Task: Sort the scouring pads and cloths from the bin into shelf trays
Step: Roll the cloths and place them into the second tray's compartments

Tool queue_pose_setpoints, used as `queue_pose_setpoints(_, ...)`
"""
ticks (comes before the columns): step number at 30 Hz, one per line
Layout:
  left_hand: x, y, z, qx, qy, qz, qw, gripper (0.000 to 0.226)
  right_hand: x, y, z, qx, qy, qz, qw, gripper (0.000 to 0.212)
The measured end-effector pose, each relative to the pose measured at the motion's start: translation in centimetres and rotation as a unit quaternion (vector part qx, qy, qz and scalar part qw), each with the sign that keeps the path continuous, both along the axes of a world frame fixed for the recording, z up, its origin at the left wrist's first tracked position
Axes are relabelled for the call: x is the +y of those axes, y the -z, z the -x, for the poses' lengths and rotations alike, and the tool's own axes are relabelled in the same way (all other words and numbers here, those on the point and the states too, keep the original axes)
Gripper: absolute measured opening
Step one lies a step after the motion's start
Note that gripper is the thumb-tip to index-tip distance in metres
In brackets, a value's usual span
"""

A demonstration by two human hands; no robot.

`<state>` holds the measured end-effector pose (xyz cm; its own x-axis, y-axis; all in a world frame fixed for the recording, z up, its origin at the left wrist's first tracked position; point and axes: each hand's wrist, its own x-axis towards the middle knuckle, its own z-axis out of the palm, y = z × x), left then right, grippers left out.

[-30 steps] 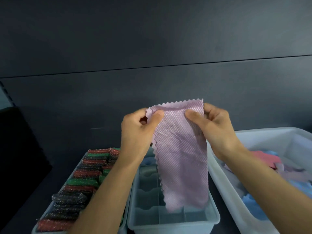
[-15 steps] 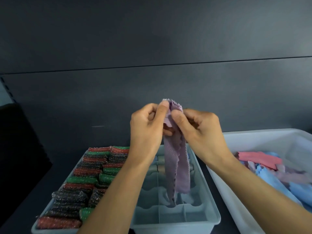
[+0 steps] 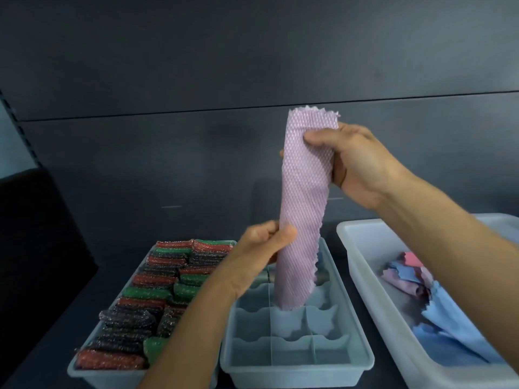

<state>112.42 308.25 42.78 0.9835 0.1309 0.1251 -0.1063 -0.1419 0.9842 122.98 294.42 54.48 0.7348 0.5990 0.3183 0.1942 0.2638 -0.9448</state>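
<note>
Where the pads lie: red, green and dark pads fill the left tray, packed in two rows.
Left hand: raised just right of that tray, with thumb and curled fingers pinching the cloth at its left edge, below its middle.
Middle tray: pale and split by dividers into small cells, touching or just beside the left tray.
Cloth: lilac, waffle-textured and zigzag-edged, folded into a narrow strip that hangs upright between the two hands. Its lower end is over the middle cells of the middle tray. Whether it touches them cannot be told.
Right hand: higher than the left one, with the thumb across the strip's front near the top and fingers curled behind it, gripping.
Bin: white, at the right, near the middle tray. Blue, lilac and pink cloths lie loose inside.
Wall: dark panels behind everything.
</note>
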Motion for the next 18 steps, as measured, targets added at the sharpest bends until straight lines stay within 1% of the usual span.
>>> queue_pose_setpoints(2,-0.4,0.2,-0.2,0.016,-0.027,-0.008,0.999,0.061,-0.1,-0.3,-0.4,-0.006,0.004,0.006,1.0,0.021)
queue_pose_setpoints(4,-0.8,-0.4,-0.2,0.025,-0.043,-0.013,0.999,0.061,-0.4,-0.1,-0.6,-0.031,0.001,0.013,0.999,0.012)
queue_pose_setpoints(7,-1.3,-1.2,-0.3,0.034,-0.078,-0.024,0.996,0.051,-0.9,0.6,-0.2,-0.064,-0.006,0.012,0.998,0.007)
queue_pose_setpoints(9,-1.4,-1.3,-0.6,0.048,-0.103,-0.017,0.993,0.045,-1.5,1.3,0.6,-0.098,-0.019,-0.014,0.995,0.004)
queue_pose_setpoints(11,-1.1,-1.3,-1.0,0.077,-0.125,0.04,0.988,0.041,-2.3,2.4,1.5,-0.172,-0.035,-0.031,0.984,0.009)
queue_pose_setpoints(13,-0.6,-1.4,-1.4,0.11,-0.136,0.14,0.975,0.038,-2.9,4.2,2.2,-0.268,-0.051,-0.004,0.962,0.015)
queue_pose_setpoints(14,-0.3,-1.5,-1.5,0.119,-0.13,0.194,0.965,0.038,-3.1,5.4,2.4,-0.321,-0.057,0.025,0.945,0.019)
queue_pose_setpoints(16,0.0,-1.8,-1.5,0.126,-0.106,0.292,0.942,0.039,-3.2,8.0,2.2,-0.425,-0.062,0.079,0.899,0.025)
queue_pose_setpoints(18,0.2,-2.0,-1.4,0.133,-0.088,0.355,0.921,0.047,-3.2,10.2,1.8,-0.499,-0.052,0.12,0.857,0.029)
